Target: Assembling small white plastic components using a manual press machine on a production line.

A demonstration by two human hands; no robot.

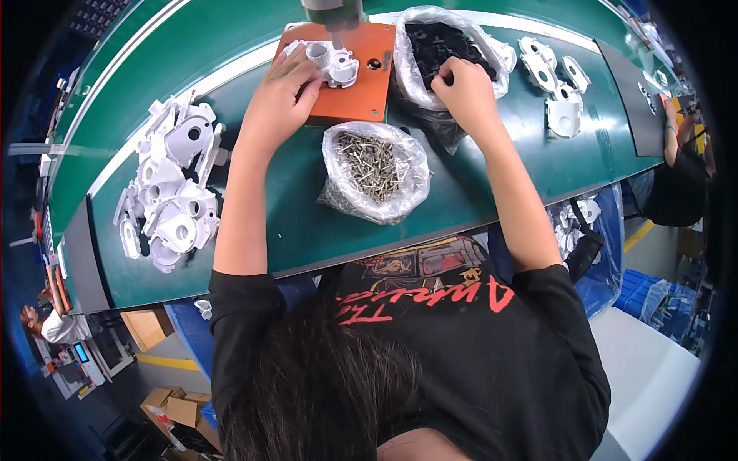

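Note:
On an orange fixture block (361, 104) lies a white plastic housing (338, 67) with round tube-like openings. My left hand (288, 91) grips its left side, fingers bent over it and thumb near its lower edge. A grey-green tool head (332, 11) with a thin shaft hangs just above the housing. My right hand (466, 88) reaches into a clear plastic bag of small black parts (440, 46), thumb and fingertips closed together; what they pinch is hidden. Between my forearms sits an open clear bag (419, 180) full of metal screws (373, 165).
A heap of white plastic housings (173, 192) lies on the green table (296, 223) at the left. Several similar white parts (565, 107) lie to the right, beyond the black-parts bag. Other people (676, 184) are at the far right and far left. Cardboard boxes (181, 415) stand on the floor at lower left.

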